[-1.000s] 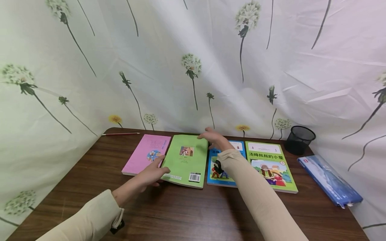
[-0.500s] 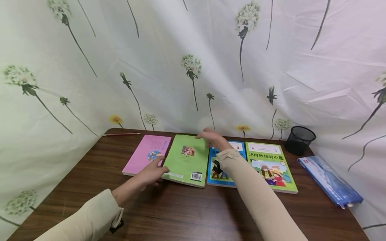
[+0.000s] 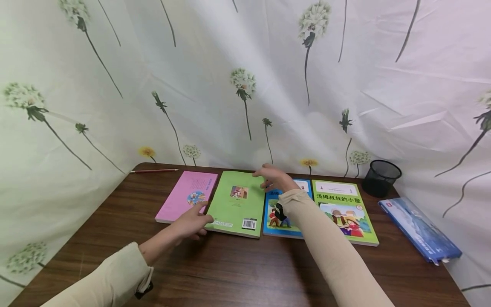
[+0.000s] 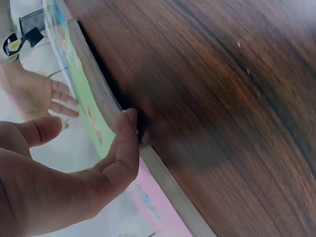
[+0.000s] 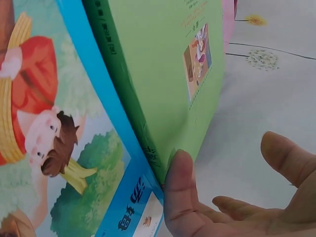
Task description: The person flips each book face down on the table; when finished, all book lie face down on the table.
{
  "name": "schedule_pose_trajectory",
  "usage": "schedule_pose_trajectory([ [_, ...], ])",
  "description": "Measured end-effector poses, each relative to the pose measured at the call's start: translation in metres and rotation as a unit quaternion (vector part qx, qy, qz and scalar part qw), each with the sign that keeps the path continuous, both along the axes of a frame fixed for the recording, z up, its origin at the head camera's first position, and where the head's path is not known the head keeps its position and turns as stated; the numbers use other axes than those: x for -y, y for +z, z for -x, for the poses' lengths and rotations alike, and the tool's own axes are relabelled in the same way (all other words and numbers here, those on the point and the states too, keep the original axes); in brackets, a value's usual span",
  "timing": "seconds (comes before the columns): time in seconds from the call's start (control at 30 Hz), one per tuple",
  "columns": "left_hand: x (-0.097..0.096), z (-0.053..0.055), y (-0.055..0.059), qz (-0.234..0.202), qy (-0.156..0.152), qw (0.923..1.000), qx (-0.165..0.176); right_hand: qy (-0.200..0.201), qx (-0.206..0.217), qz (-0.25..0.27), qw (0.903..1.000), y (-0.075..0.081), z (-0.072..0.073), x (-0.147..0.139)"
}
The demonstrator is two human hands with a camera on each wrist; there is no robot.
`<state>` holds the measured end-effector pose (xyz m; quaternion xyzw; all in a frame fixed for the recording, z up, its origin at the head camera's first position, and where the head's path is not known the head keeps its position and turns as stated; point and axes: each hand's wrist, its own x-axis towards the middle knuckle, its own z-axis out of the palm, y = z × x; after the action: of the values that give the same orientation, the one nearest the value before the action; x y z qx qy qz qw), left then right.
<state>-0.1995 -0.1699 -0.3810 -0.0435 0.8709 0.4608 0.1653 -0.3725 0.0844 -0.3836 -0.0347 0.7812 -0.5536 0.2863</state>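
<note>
A green book [image 3: 235,207] lies back cover up, with a small picture and a barcode, between a pink book [image 3: 188,197] and a blue book [image 3: 283,213]. My left hand [image 3: 190,222] is at its near left corner. In the left wrist view, the fingertips [image 4: 129,118] rest along the book's page edge, while the thumb stands apart from the cover. My right hand [image 3: 275,177] reaches over the blue book to the green book's far right corner. One fingertip [image 5: 181,163] touches the spine-side corner there, its thumb spread away.
Right of the blue book lies another green book [image 3: 345,213] with a picture cover. A black mesh pen holder [image 3: 380,179] and a thick blue-and-white item [image 3: 420,230] are at the right edge. A red pencil [image 3: 154,171] lies at the back left, before the flowered cloth [image 3: 215,85].
The green book has shifted slightly right, close to the blue book. My left hand has drawn back a little from its corner. My right hand has moved slightly right in the last half second.
</note>
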Motion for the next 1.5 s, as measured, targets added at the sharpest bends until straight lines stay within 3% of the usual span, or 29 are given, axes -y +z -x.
schedule_pose_trajectory([
  [0.4, -0.006, 0.001, 0.003, -0.027, 0.014, 0.9995, 0.012, -0.003, 0.005, 0.014, 0.9999, -0.003, 0.003, -0.002],
  [0.77, -0.003, -0.001, 0.004, -0.025, 0.022, 0.9994, 0.005, 0.015, 0.002, -0.001, 0.9999, -0.006, 0.002, -0.001],
  [1.5, 0.001, -0.004, 0.004, -0.004, -0.005, 1.0000, 0.007, 0.022, -0.002, -0.011, 0.9997, -0.012, 0.001, 0.002],
])
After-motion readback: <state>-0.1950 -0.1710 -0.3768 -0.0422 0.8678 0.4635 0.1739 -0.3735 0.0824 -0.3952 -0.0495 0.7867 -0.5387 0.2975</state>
